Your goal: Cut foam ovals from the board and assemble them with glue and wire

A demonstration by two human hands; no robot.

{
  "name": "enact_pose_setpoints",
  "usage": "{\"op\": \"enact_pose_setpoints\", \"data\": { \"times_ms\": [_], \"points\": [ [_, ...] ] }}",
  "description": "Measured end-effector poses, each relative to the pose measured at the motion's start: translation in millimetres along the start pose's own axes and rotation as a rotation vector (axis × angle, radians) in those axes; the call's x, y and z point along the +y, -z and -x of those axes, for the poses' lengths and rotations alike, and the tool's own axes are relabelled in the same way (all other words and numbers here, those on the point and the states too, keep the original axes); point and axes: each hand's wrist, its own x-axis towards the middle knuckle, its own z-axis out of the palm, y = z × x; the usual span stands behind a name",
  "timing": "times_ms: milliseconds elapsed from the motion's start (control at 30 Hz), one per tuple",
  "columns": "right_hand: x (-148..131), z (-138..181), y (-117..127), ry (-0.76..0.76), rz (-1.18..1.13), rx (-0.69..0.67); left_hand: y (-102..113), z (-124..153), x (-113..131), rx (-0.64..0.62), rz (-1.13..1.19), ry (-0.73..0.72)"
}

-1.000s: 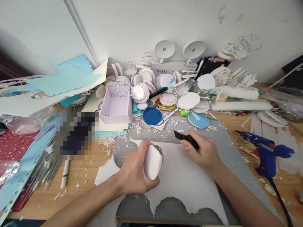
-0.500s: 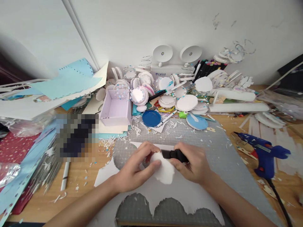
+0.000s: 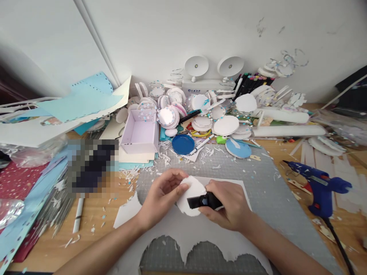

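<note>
Swung round from the disc's far edge half a second ago, the black cutter [image 3: 197, 202] now crosses the near face of the white disc [image 3: 193, 186]. The right hand [image 3: 229, 201] is closed round its handle, blade end leftward; the left hand [image 3: 163, 196] pinches the disc's left edge. Between them, the disc seems longest near-to-far, crosswise to the cutter (blade contact: cannot tell), above the scalloped white sheet [image 3: 200, 231].
</note>
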Motion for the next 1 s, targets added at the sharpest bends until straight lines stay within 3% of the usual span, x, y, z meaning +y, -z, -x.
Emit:
{"op": "enact_pose_setpoints", "data": {
  "times_ms": [67,200,300,567,667,900,1000],
  "points": [
    [-1,0,-1,0.008,0.009,-0.006,1,2,2,-0.035,-0.086,-0.032],
    [-3,-1,-2,0.020,0.009,-0.030,1,6,3,-0.225,-0.225,-0.174],
    [-4,-2,-3,-0.001,-0.016,-0.025,-2,8,2,-0.289,-0.229,-0.181],
    [1,-3,1,-0.138,0.048,0.101,5,3,-5,-0.084,-0.597,-0.339],
    [3,-2,2,-0.192,0.064,0.124,4,5,-5,-0.065,-0.730,-0.415],
    [6,0,4,-0.291,0.094,0.170,-10,9,-7,-0.435,-1.048,-0.410],
    [7,0,3,-0.290,0.093,0.166,-7,8,-7,-0.408,-1.031,-0.402]
  ]
}}
